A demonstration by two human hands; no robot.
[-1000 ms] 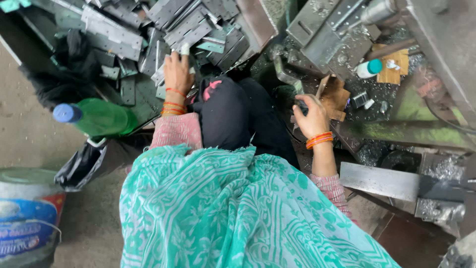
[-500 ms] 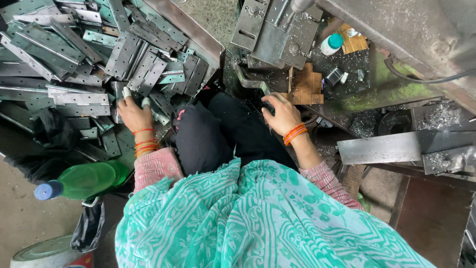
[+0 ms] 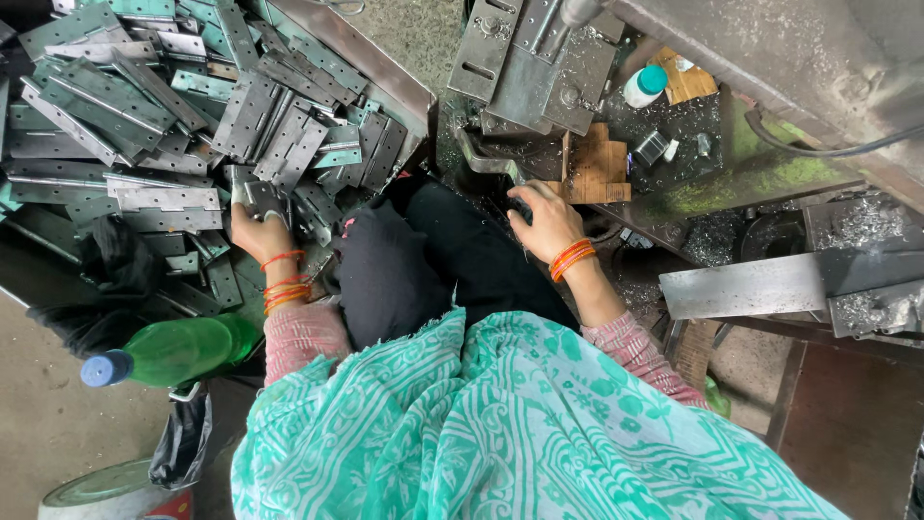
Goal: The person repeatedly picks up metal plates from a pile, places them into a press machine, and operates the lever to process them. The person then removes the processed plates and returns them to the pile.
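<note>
Left hand [image 3: 258, 229] grasping metal hinge [image 3: 262, 197] from hinge pile [image 3: 164, 116]. Right hand [image 3: 544, 220] resting near press block [image 3: 539, 67], holding nothing I can see. Hinge likely needs carrying right.

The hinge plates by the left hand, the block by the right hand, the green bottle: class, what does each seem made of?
Hinge plates: likely steel, dull grey sheen, punched holes, some greenish film. Block: apparently wood, tan with grain lines. Green bottle: probably plastic, translucent, blue cap. Left hand grips one plate; right hand rests beside the block.
</note>
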